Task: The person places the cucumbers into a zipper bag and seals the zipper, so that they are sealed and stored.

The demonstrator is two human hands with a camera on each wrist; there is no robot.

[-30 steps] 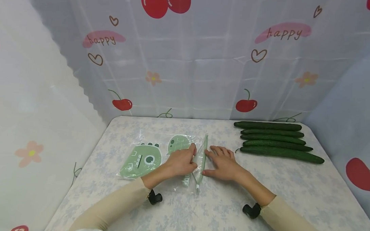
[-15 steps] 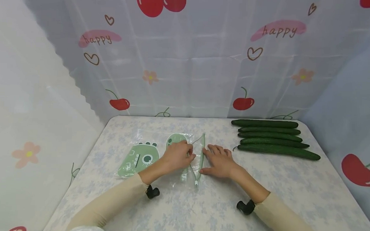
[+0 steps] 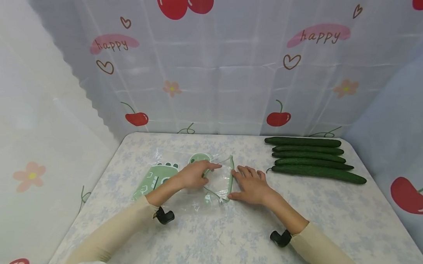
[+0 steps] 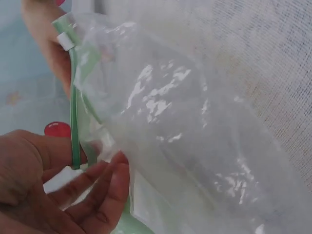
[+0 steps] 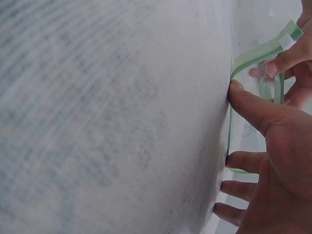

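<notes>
A clear plastic slider zip bag (image 3: 184, 205) with green dinosaur prints lies flat on the table, its mouth toward the right. My left hand (image 3: 192, 175) pinches the upper lip of the mouth between thumb and fingers, drawing it leftward so the mouth gapes. On the lower lip, the green zip strip (image 5: 243, 62) is pressed against the table by my right hand (image 3: 252, 186), thumb and fingers spread. The white slider (image 4: 65, 42) sits at the near end of the strip in the left wrist view. Part of the print is hidden under my left hand and forearm.
Several long green cucumbers (image 3: 318, 172) lie in a row at the back right of the table (image 3: 235, 241). A printed curtain (image 3: 220, 89) hangs behind the table and along both sides.
My left hand has pulled the bag's upper lip to the left, widening the mouth, and its index finger now points outward. The right hand stays at the lower lip.
</notes>
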